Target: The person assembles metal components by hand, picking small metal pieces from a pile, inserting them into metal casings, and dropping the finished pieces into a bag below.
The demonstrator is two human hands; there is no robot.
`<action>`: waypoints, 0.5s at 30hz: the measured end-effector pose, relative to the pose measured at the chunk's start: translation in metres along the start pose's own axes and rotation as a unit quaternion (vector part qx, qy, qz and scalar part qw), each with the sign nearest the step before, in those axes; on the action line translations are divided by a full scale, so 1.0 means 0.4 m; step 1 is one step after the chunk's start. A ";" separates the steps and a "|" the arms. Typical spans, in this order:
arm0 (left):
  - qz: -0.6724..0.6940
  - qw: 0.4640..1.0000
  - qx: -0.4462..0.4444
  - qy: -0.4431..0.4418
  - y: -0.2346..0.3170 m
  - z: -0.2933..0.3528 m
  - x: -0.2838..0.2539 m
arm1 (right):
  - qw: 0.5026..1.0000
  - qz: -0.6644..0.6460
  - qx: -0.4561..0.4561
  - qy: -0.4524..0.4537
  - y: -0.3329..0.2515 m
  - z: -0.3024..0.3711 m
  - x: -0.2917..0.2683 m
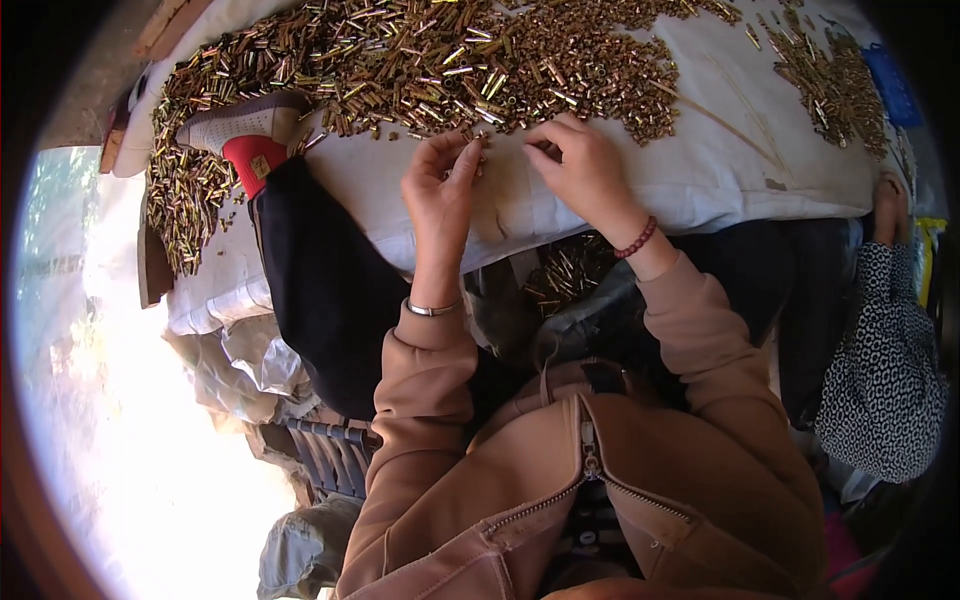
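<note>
Brass-coloured small metal tubes point(420, 60) lie heaped on white cloth point(700, 170); your left hand point(440, 190) pinches one at the heap's near edge for inspection, right hand point(585, 170) fingers curled, raking others closer.

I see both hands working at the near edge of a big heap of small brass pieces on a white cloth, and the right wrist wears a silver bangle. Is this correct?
Not quite. In the head view the right hand wears a red bead bracelet; the silver bangle is on the left hand. The rest holds: both hands work at the near edge of the brass pieces on the white cloth.
</note>
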State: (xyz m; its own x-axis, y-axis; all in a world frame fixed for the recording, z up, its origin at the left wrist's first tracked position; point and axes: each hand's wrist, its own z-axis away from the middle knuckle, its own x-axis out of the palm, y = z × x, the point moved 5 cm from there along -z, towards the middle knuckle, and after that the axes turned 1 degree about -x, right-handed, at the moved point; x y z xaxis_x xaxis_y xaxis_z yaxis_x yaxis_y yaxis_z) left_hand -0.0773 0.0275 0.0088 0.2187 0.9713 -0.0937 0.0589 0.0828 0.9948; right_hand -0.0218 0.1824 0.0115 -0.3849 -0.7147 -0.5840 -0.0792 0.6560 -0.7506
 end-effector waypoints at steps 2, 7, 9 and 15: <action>0.085 0.995 -0.042 -0.009 0.002 0.019 0.000 | 0.998 0.053 -0.029 0.001 -0.014 0.007 -0.008; 0.215 0.965 -0.152 -0.008 -0.013 0.046 -0.009 | 0.986 0.135 -0.097 -0.005 -0.006 0.012 -0.002; 0.234 0.959 -0.161 -0.009 -0.020 0.049 -0.016 | 0.990 0.118 -0.081 -0.022 -0.001 0.011 -0.003; 0.312 0.927 -0.207 -0.028 -0.027 0.064 -0.008 | 0.994 -0.099 0.033 -0.039 -0.010 0.010 -0.012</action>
State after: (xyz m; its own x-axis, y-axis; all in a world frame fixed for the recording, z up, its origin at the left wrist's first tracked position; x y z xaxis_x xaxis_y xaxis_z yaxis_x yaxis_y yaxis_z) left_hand -0.0536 0.0179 -0.0027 0.1349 0.8465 0.5150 -0.4725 -0.4019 0.7843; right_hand -0.0162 0.1820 0.0161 -0.2958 -0.8467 -0.4422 -0.0853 0.4845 -0.8706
